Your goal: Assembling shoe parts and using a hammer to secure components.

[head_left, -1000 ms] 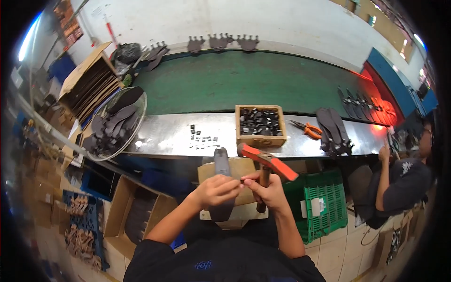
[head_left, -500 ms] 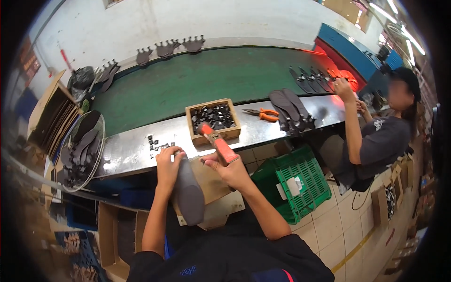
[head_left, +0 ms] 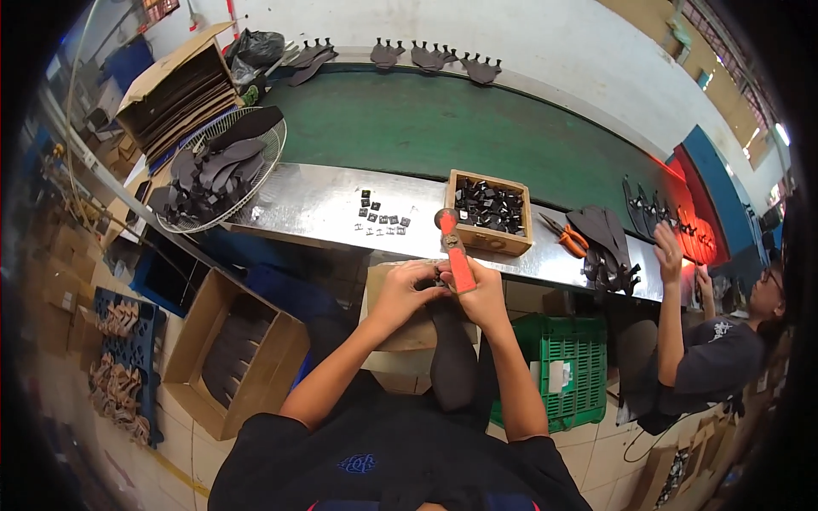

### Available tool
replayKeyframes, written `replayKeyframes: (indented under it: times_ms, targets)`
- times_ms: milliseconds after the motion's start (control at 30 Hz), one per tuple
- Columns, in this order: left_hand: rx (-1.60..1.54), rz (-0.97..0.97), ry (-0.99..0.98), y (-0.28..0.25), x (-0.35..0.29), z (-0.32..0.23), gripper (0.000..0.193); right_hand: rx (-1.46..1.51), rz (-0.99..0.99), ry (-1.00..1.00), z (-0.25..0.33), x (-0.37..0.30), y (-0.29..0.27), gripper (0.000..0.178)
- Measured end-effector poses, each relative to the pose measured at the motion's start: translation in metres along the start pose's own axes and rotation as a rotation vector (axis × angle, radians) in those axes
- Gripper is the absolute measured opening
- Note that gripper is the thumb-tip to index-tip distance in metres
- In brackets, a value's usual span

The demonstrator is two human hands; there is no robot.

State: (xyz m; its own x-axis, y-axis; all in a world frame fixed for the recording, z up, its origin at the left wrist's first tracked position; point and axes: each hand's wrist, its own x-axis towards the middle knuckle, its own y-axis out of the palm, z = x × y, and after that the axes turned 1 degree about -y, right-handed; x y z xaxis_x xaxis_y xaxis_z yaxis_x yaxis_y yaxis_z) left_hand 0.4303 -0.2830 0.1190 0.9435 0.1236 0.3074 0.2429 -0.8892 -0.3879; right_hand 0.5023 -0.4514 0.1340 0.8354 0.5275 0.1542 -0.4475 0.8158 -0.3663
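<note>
My left hand and my right hand meet at the upper end of a dark grey shoe insole, whose rounded end hangs toward my body. The left fingers close around that upper end; what lies between the fingertips is mostly hidden. In my right palm is a red-handled hammer, its head pointing away from me. Beyond the hammer stands a wooden box of small black clips. Several loose black clips lie on the metal ledge left of it.
Orange-handled pliers and stacked insoles lie right of the box. Behind runs a green conveyor belt. A wire basket of insoles sits at left, a cardboard carton below. A green crate and a co-worker are at right.
The view has swung left, so the bench appears farther right. My right hand has come in beside the left with the hammer, and both hands now meet at the insole's upper end.
</note>
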Motion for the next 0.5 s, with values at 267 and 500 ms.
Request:
replayKeyframes:
  times_ms: [267, 500]
  targets:
    - [-0.105, -0.029, 0.038, 0.004, -0.003, 0.015, 0.028, -0.055, 0.028, -0.082, -0.011, -0.006, -0.004, 0.027]
    - [-0.166, -0.014, -0.002, 0.005, -0.004, 0.016, 0.029, -0.018, 0.009, -0.119, -0.003, -0.009, -0.001, 0.027]
